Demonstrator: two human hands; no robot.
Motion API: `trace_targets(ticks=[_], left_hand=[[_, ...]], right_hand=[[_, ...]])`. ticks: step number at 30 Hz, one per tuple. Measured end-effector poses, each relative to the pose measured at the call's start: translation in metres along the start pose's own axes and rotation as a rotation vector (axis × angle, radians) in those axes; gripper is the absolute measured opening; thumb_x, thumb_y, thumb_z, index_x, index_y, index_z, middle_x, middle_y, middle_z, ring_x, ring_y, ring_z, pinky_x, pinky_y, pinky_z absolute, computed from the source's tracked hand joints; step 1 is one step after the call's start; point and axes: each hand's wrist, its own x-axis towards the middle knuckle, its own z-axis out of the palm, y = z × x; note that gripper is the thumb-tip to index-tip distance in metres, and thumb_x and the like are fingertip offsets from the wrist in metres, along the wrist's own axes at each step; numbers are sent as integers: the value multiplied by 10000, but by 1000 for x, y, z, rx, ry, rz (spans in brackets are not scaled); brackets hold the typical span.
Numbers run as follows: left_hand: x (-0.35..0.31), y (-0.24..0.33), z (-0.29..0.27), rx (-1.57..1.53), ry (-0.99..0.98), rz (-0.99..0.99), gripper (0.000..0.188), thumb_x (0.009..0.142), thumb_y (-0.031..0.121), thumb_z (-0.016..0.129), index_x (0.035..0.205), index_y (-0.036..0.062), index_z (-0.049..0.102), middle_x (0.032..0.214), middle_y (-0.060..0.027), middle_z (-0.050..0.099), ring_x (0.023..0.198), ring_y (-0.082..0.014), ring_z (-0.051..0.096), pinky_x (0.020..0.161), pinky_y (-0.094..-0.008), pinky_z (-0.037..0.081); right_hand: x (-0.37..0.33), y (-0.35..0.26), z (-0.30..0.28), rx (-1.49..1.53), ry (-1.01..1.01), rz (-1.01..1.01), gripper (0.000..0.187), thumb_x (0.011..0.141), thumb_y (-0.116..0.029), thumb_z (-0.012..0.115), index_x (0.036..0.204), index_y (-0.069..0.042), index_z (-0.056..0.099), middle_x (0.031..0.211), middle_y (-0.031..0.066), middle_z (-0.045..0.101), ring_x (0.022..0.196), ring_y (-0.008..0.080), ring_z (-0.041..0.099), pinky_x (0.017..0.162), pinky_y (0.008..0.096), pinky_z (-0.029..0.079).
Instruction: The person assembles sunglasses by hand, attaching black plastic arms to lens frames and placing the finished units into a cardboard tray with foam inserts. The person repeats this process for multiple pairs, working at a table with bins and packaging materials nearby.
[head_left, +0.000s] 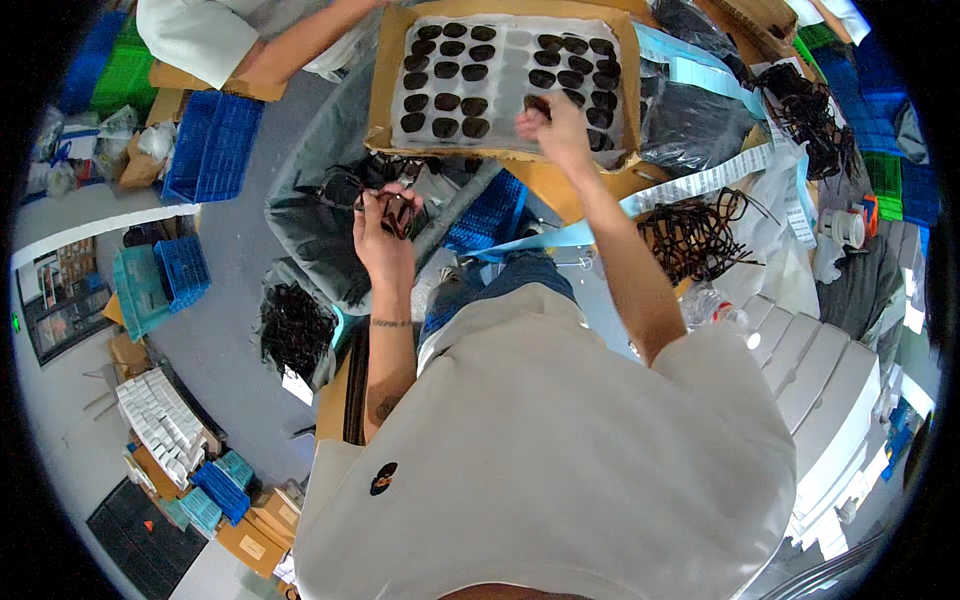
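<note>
My left hand [378, 232] is closed around a brown, glossy pair of eyeglass frames [400, 212], partly covered by the fingers. My right hand [562, 130] reaches over a cardboard tray [382, 90] and pinches a dark sunglass lens [538, 103] between thumb and fingers. Inside the tray, dark lenses [447, 70] lie in rows on a pale sheet on both sides of a column of pale recesses. More dark frames [343, 185] are beside my left hand, above a grey bag [320, 225].
A tangle of dark frames [700, 235] is heaped to the right of my right forearm. Pale blue strips [600, 230] cross nearby. Another dark pile [297, 325] fills a bag at left. Blue crates [213, 145] stand on the left, near another person's arm [305, 42]. White boxes [800, 370] are stacked at right.
</note>
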Motion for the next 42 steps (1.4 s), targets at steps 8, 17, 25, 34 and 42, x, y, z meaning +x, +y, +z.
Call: trace_targets(ticks=[8, 17, 25, 34, 42], left_hand=[[-33, 16, -30, -2, 29, -217, 460, 1031, 464, 243, 976, 95, 513, 919, -64, 575, 854, -223, 557, 719, -404, 489], [-27, 25, -23, 25, -82, -200, 383, 999, 443, 411, 945, 77, 507, 948, -43, 546, 866, -193, 544, 727, -377, 491], [-36, 37, 51, 1185, -1242, 756, 245, 695, 166, 776, 848, 79, 605, 857, -35, 586, 640, -169, 593, 538, -280, 515], [-50, 3, 80, 1028, -956, 631, 295, 824, 63, 655, 1105, 42, 568, 1196, -135, 566, 1042, -272, 555, 905, -386, 448], [24, -72, -88, 1046, -444, 56, 238, 923, 39, 568, 1159, 36, 541, 1047, -103, 652, 920, -215, 620, 813, -332, 481]], right_hand=[[70, 40, 1, -1208, -9, -220, 108, 759, -71, 628, 807, -18, 709, 1125, 177, 585, 944, 327, 651, 766, 421, 560], [38, 1, -13, -1044, -76, -7, 307, 853, -241, 663, 1077, -32, 651, 1187, 167, 587, 909, 337, 662, 766, 419, 553], [-152, -155, -39, -337, -707, -318, 699, 756, -268, 765, 1323, -14, 443, 1214, 186, 593, 1073, 368, 586, 906, 423, 470], [-189, -83, -191, -765, 334, 56, 227, 854, -151, 622, 1061, -60, 607, 804, 195, 662, 779, 396, 636, 667, 455, 506], [-160, 171, -330, -1212, 468, 314, 452, 966, -352, 435, 1275, -27, 494, 1113, 272, 614, 992, 444, 595, 802, 516, 473]])
